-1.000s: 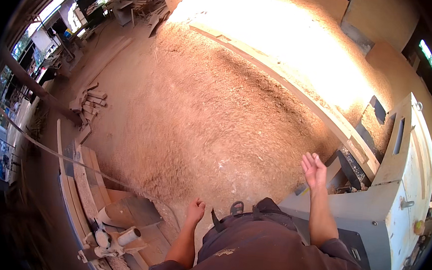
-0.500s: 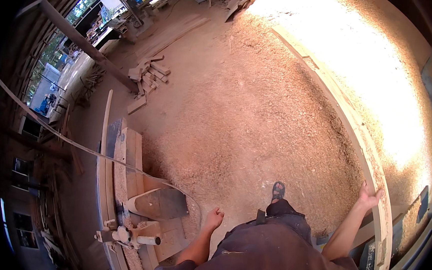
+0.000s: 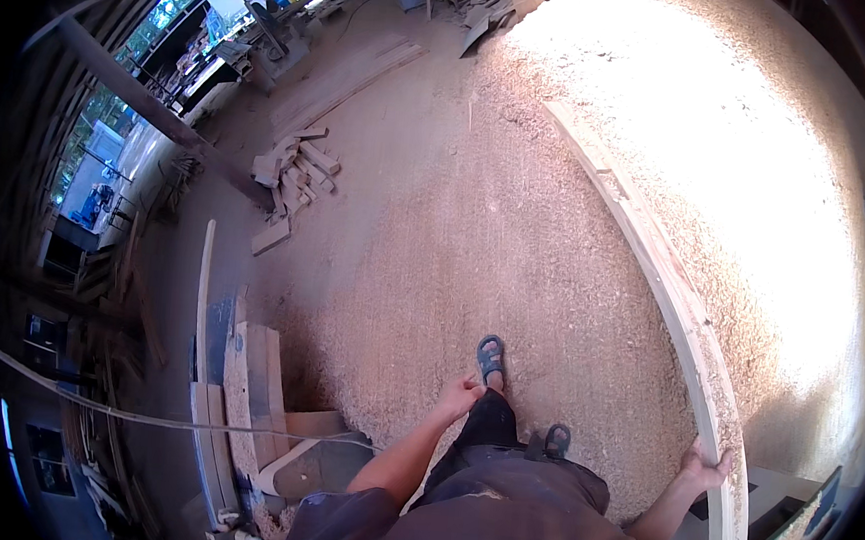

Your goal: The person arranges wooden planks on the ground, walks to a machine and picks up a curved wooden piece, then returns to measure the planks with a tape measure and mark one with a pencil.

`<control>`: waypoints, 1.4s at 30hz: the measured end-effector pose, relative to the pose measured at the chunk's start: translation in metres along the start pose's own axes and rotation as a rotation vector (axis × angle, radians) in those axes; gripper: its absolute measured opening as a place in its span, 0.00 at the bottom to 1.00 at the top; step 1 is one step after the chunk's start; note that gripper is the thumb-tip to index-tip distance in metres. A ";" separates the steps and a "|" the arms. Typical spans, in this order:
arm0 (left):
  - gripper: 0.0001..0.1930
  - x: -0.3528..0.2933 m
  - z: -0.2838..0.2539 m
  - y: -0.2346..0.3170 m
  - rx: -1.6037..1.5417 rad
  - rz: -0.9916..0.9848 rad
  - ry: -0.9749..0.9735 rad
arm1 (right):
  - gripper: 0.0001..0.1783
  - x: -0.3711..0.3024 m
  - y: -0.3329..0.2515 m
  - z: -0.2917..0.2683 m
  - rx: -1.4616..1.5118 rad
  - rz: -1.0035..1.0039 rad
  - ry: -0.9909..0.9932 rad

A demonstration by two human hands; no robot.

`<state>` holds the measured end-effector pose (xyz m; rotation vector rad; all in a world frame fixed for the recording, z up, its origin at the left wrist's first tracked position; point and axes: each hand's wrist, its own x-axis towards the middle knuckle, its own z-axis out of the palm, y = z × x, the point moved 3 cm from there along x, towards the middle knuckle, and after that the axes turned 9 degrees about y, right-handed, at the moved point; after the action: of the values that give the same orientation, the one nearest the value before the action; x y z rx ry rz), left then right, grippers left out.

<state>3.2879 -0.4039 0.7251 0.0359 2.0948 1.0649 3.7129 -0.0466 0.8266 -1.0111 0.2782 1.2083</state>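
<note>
The long wooden beam is clasped at its near part by the fingers of the right hand, the nearer one; from them its long axis is directed forward and somewhat leftward, with wood shavings seen on both sides. The left hand is held well apart, leftward of the beam; its fingers are loosely curled, nothing is seen held, and whether they are fully together cannot be told.

wooden beam cut off below, distant clutter too small to tell
</note>
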 end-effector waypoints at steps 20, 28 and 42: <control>0.40 0.265 -0.248 0.489 -0.079 0.941 -0.240 | 0.23 -0.356 0.558 0.376 -0.669 -0.808 -0.583; 0.60 0.355 -0.363 0.658 0.027 1.231 -0.435 | 0.35 -0.386 0.759 0.419 -1.001 -0.558 -1.308; 0.36 0.707 -0.664 0.638 -0.618 0.631 0.089 | 0.37 -0.443 1.204 0.386 -1.763 -0.567 -1.594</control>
<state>2.1713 -0.1941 0.9653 0.3669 1.7717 2.0858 2.3765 -0.0327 0.7383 -0.9392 -2.4775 1.1537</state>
